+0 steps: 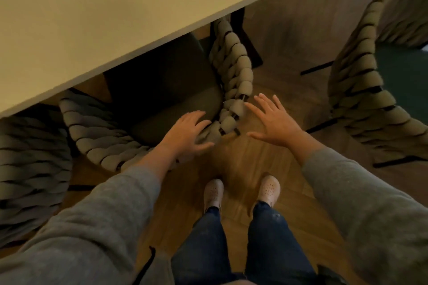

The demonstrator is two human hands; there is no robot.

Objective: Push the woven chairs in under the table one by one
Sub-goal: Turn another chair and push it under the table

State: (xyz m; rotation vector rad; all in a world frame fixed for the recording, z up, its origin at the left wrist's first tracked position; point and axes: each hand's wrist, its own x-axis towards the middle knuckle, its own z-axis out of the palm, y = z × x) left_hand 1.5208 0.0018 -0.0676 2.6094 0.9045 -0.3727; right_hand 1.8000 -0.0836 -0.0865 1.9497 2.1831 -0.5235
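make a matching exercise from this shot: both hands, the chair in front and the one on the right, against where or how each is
1 left hand
2 right hand
3 middle chair
4 right chair

a stands clear of the table
b fingers spread, over the floor
c seat partly under the table
d lies on a woven chair back

Pairs: 1-d, 2-b, 3-c, 4-a

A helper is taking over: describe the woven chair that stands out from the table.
Start at the pale table across the top left. Follow its edge to the right: the chair stands apart from it on the wooden floor. Unlike the two woven chairs to its left, its green seat lies clear of the tabletop.
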